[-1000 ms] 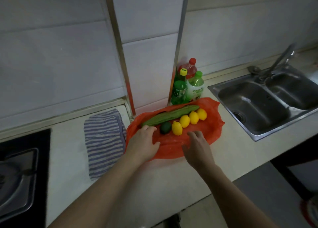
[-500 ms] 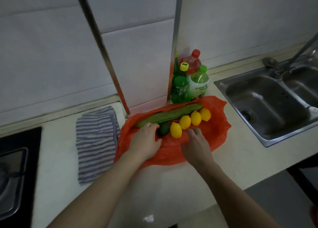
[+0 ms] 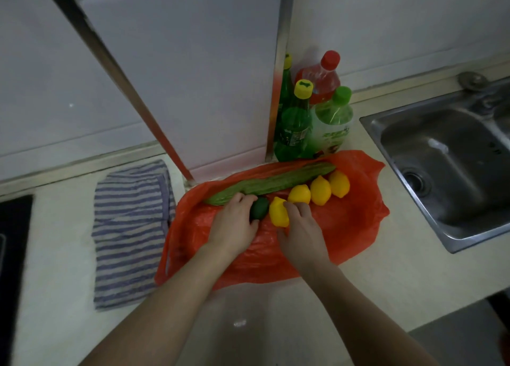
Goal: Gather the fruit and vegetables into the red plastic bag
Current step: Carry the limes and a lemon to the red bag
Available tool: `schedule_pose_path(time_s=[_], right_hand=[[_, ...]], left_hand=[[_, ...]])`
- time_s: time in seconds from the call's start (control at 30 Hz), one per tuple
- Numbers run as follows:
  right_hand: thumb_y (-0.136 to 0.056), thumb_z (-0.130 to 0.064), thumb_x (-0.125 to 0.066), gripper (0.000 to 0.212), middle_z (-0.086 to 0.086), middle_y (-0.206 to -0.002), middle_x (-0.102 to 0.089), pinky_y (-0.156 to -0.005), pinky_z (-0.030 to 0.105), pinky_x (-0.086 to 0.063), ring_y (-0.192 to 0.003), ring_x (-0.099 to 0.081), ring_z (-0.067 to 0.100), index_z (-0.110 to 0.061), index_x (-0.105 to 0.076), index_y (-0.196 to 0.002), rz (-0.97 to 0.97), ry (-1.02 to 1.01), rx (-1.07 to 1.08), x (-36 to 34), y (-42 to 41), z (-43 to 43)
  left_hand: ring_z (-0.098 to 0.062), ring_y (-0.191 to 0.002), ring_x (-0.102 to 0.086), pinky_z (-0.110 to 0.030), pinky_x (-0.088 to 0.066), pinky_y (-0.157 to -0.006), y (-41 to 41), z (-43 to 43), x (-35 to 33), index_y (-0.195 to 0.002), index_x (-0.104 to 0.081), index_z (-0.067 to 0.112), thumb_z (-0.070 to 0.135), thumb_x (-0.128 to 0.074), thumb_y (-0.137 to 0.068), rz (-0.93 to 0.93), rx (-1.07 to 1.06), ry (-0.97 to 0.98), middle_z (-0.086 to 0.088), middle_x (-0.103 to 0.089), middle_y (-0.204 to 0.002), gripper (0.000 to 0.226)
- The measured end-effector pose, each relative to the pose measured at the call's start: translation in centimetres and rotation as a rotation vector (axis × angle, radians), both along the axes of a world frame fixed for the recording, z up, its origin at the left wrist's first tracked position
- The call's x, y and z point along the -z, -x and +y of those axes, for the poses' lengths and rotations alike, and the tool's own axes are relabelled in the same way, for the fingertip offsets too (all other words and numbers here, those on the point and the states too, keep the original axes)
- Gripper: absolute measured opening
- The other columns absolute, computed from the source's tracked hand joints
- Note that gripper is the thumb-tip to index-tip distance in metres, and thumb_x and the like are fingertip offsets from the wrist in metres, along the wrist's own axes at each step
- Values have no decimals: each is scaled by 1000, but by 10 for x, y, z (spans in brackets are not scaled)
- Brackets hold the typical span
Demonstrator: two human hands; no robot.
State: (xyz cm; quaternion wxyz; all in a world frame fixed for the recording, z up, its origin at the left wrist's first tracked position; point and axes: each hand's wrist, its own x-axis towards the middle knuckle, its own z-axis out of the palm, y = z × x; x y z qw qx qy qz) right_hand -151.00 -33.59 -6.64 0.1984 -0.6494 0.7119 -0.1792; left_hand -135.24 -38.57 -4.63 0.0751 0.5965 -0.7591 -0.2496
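Observation:
The red plastic bag lies flat on the counter, against the wall. On top of it lie a long green gourd, several yellow lemons and a small dark green fruit. My left hand rests on the bag with thumb and fingers curled around the dark green fruit, fingertips touching the gourd. My right hand has thumb and fingers around the nearest lemon. Three more lemons sit in a row to the right, untouched.
Three drink bottles stand at the wall just behind the bag. A striped cloth lies left of the bag, with a dark stove beyond it. A steel sink is at the right. The counter's front edge runs below my forearms.
Both hands have slid forward over the bag onto the fruit: the left now wraps the dark green fruit, the right wraps the nearest lemon. The view has moved closer.

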Motion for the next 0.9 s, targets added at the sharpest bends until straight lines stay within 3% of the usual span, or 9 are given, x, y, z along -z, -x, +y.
schedule_pose_path(time_s=[0.2,0.57,0.73,0.9], right_hand=[[-81,-12,-66,40,14,-119,-48,-54,39,-45,-78,-58,38,-9,-53,-119,-5,33,30,-4,-7,-8],[-82,-12,-65,36,15,-116,-50,-58,37,-44,-82,-57,37,-7,-55,-116,28,32,41,-8,-11,-7],[-82,-21,-64,38,10,-111,-51,-59,36,-46,-86,-56,32,-12,-53,-117,110,17,60,-15,-11,2],[-84,-33,-61,39,8,-112,-54,-70,38,-50,-95,-53,28,-15,-53,-118,236,37,101,-45,-20,22]], left_hand=[[-23,-107,-56,-37,-50,-83,-5,-1,1,-133,-51,22,22,-67,-82,11,-5,1,1,-51,-120,53],[-20,-109,-55,-33,-48,-84,-10,2,4,-134,-49,24,24,-68,-83,39,19,14,2,-50,-122,54],[-19,-113,-54,-32,-47,-89,-18,8,-10,-137,-47,22,30,-67,-85,67,36,25,2,-50,-128,57],[-18,-123,-48,-31,-44,-98,-37,24,-36,-141,-43,20,34,-61,-89,72,65,93,2,-46,-137,57]])
